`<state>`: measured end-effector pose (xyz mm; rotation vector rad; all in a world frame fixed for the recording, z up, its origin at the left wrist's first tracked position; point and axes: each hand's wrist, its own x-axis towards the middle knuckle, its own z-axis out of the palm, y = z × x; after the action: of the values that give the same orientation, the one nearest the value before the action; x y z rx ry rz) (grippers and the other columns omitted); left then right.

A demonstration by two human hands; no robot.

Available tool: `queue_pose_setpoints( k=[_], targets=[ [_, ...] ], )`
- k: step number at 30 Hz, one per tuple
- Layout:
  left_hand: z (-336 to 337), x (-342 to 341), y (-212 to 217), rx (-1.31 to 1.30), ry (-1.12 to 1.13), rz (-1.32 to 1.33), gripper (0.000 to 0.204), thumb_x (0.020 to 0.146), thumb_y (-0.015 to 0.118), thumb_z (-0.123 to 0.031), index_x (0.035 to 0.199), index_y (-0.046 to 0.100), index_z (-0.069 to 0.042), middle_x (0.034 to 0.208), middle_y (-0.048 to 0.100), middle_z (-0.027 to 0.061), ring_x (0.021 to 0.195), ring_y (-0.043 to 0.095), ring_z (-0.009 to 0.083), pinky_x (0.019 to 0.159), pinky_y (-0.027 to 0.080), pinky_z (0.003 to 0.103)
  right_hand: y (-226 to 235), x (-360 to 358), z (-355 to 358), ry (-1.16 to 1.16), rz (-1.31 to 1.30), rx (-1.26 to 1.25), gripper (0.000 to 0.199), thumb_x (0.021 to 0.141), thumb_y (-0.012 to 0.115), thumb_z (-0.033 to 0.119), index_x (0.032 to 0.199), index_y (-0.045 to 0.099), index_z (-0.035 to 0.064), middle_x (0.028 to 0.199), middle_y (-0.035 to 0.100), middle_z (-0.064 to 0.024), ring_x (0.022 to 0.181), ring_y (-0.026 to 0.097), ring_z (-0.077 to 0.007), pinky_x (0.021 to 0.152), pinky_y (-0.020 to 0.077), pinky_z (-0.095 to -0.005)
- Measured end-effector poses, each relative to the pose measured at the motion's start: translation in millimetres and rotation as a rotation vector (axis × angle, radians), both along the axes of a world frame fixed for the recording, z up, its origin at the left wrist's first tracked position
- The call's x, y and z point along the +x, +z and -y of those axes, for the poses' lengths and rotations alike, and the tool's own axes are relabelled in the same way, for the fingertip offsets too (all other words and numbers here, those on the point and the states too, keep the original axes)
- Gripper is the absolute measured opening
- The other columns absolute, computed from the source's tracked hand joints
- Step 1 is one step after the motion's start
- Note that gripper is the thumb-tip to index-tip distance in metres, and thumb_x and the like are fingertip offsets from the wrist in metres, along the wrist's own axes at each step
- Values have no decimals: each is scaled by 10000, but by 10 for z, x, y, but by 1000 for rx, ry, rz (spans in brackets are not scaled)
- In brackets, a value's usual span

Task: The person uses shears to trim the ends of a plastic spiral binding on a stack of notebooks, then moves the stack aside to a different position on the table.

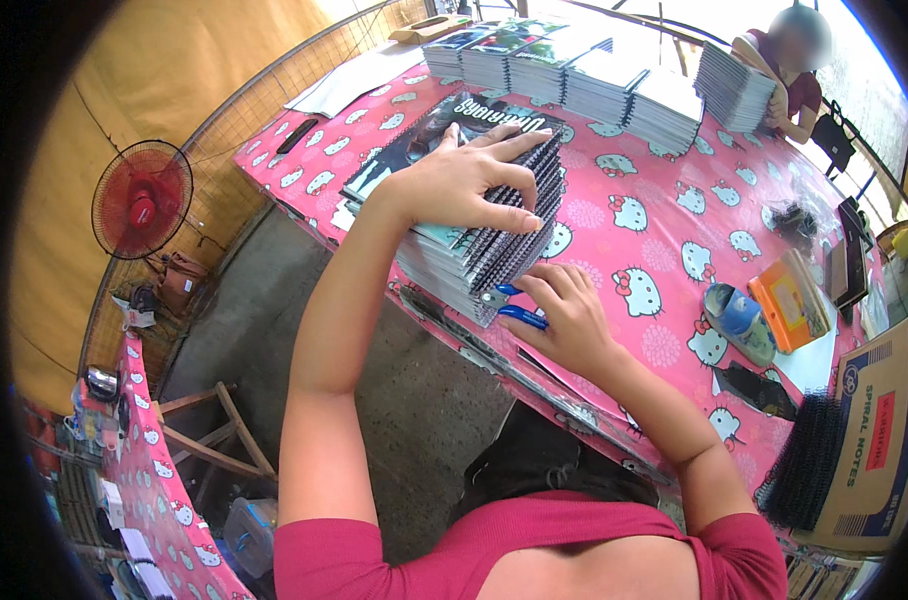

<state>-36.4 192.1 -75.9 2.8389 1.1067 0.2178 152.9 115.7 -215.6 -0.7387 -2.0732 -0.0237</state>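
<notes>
A stack of spiral notebooks (436, 262) stands at the near edge of the table, its black coil spines facing right. My left hand (464, 185) lies spread over the top notebook (414, 140), with fingertips and thumb reaching over the coils. Blue-handled pliers (522, 317) are in my right hand (566, 305), its fingers closed round the handles. Their metal tip meets the near lower end of the coil bindings; whether it grips a wire is too small to tell.
Several more notebook stacks (599, 85) line the far side, where another person (799, 85) holds a pile. To the right are an orange case (789, 300), a blue pouch (739, 320), black coils (804, 470) and a cardboard box (879, 430). A red fan (142, 200) stands left.
</notes>
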Motion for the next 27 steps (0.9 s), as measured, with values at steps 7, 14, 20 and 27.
queue_pose_setpoints(
  k=[7,14,20,27],
  targets=[
    [-5,7,-7,0,-10,1,403,791,612,-571,946,677,-205,1537,253,53,1433,140,334,1032,56,732,192,138,-208,403,-394,-1770,405,844,705,337,967,620,-39,782,661,-68,685,631,-138,620,500,-259],
    [-34,-19,-32,15,-18,2,455,781,562,-651,929,671,-235,1541,236,56,1429,149,336,1006,55,762,55,133,30,-25,30,-30,401,764,739,350,985,632,34,825,645,-110,757,625,-297,722,501,-396],
    [-50,-17,-35,10,-19,2,458,784,556,-656,934,673,-240,1542,235,52,1430,141,337,1012,56,756,58,64,-84,205,-89,-546,369,765,747,327,959,640,32,781,635,-88,735,631,-225,651,498,-371],
    [-45,-38,-37,5,-18,4,457,780,562,-654,940,674,-241,1540,239,55,1431,138,336,1015,57,756,-34,141,-113,157,-105,-909,402,768,761,323,988,617,19,821,635,-80,712,627,-178,603,479,-314]
  ],
)
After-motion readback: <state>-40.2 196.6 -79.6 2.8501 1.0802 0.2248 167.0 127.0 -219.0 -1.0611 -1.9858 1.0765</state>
